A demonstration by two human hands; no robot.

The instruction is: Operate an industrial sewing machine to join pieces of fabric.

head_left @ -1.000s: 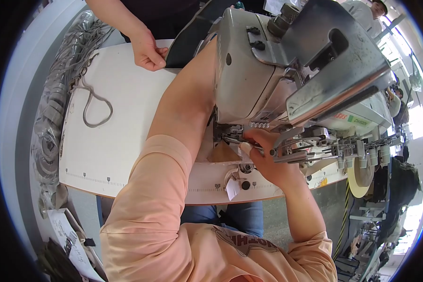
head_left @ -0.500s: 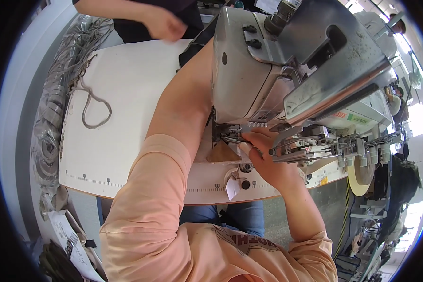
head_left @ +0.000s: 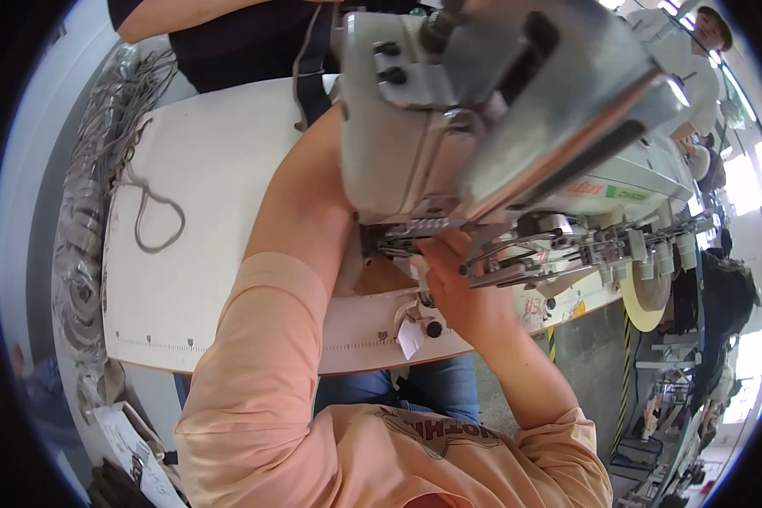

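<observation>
A large grey industrial sewing machine (head_left: 398, 161) stands over the white table. My left arm reaches up behind the machine's head, which hides my left hand. At the needle area (head_left: 377, 241), my right hand (head_left: 450, 275) has its fingers bent in among the metal guides, thumb close to the forefinger. They look closed, but what they pinch is too small to make out. Just below the needle area lies a brown triangular plate (head_left: 381, 278). A small white paper tag (head_left: 410, 337) hangs beside a black knob (head_left: 433, 329) at the table's front.
A grey cord loop (head_left: 161, 229) lies on the white tabletop (head_left: 203, 169). Plastic-wrapped cords (head_left: 85, 245) run along the left edge. A person in dark clothing (head_left: 237, 46) stands across the table, near a dark strap (head_left: 313, 85). Metal thread guides (head_left: 601, 254) jut out at right.
The view has shifted, so the machine sits further left. The other person's hand has left the space above the table, and more of the dark strap shows. My right hand stays at the needle area.
</observation>
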